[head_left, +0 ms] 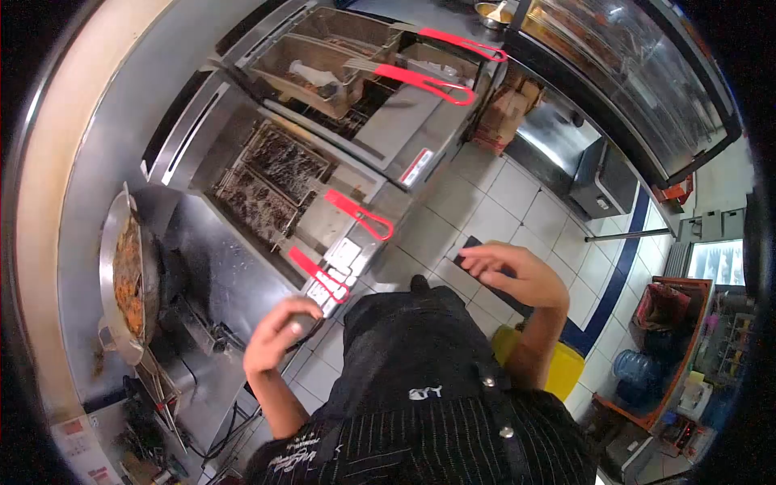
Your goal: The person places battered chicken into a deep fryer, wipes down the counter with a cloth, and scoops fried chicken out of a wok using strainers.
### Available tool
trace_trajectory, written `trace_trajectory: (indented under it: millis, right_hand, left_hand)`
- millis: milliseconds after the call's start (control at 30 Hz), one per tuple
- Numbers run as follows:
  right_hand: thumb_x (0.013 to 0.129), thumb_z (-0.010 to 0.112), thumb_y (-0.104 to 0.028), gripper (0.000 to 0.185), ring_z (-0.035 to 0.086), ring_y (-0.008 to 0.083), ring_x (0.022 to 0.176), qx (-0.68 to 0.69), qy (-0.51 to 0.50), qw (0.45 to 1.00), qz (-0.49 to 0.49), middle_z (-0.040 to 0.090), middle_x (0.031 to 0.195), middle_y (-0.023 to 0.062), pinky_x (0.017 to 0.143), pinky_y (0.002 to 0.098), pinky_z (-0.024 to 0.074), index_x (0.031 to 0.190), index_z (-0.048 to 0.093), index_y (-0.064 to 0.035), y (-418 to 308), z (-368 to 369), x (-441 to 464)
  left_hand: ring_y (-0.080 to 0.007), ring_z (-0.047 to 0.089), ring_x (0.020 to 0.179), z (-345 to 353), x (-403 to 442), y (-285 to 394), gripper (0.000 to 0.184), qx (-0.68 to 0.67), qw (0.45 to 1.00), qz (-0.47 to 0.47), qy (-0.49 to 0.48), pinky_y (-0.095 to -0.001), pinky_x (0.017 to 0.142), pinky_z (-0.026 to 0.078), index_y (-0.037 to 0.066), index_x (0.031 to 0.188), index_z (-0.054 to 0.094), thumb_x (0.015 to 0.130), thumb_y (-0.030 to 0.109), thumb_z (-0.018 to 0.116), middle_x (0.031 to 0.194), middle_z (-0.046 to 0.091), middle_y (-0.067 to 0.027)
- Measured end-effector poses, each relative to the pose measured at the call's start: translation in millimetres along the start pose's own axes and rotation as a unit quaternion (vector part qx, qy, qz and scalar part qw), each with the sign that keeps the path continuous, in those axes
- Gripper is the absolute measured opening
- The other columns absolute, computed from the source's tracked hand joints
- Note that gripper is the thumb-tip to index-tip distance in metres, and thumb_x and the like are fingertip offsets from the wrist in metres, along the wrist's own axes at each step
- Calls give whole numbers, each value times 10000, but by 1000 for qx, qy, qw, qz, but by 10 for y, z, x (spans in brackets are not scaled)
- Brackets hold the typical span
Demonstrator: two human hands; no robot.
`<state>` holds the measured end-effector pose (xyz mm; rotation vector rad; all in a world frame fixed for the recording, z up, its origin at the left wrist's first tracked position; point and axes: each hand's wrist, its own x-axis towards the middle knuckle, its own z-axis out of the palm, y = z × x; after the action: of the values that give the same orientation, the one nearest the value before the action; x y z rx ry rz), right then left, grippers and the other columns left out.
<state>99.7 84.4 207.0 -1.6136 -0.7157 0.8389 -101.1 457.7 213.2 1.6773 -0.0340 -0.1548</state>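
Note:
My left hand (275,335) is curled beside the front edge of the fryer, close to a red basket handle. A small dark, rounded thing (303,321) shows at its fingertips; its kind cannot be made out. Above the floor on the other side, my right hand (521,275) has bent fingers that stand apart. A dark flat strip (505,301) shows under that hand, and I see no grip on it. In the near fryer, two baskets sit in bubbling dark oil (263,182), their red handles (360,214) pointing toward me.
Raised on the farther fryer is a wire basket (311,81) with a red handle. A wok (129,283) of orange-brown food stands at left. A glass display cabinet (622,65), a yellow bin (566,372) and an orange-edged shelf (675,356) with a water jug are to the right.

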Motion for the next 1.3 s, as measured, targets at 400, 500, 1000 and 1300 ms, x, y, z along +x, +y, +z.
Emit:
trace_trajectory:
  millis: [400, 500, 1000, 1300]
  right_hand:
    - [930, 562, -136, 360, 548, 140, 1003, 113, 320, 929, 150, 604, 1068, 61, 899, 278, 433, 1279, 522, -54, 491, -670, -1679]
    - [933, 559, -140, 364, 552, 138, 998, 117, 364, 904, 192, 604, 1076, 65, 885, 276, 441, 1283, 517, -50, 653, -889, -1863]
    - [942, 553, -258, 385, 617, 146, 867, 51, 560, 750, 349, 646, 1022, 69, 717, 276, 497, 1266, 533, -51, 1828, -2682, -2591]
    - [967, 501, -226, 337, 610, 131, 793, 76, 740, 606, 282, 631, 985, 50, 693, 258, 501, 1237, 547, -30, 1763, -3353, -4317]
  left_hand:
    - [-323, 416, 1012, 1708, 2701, 2250, 473, -277, 736, 603, 134, -508, 874, 329, -3, 1122, 521, 919, 406, 395, 1138, 462, -201]
    - [-319, 418, 1004, 2017, 3253, 2291, 478, -294, 732, 608, 87, -502, 871, 332, -2, 1124, 516, 916, 413, 402, 1127, 462, -195]
    - [-297, 424, 963, 3359, 6080, 2806, 507, -388, 695, 602, -60, -468, 856, 346, 4, 1131, 495, 900, 451, 440, 1071, 463, -165]
    - [-227, 462, 876, 5864, 6967, 2053, 478, -266, 843, 349, -310, -351, 792, 387, 16, 1091, 494, 882, 446, 488, 926, 499, -116]
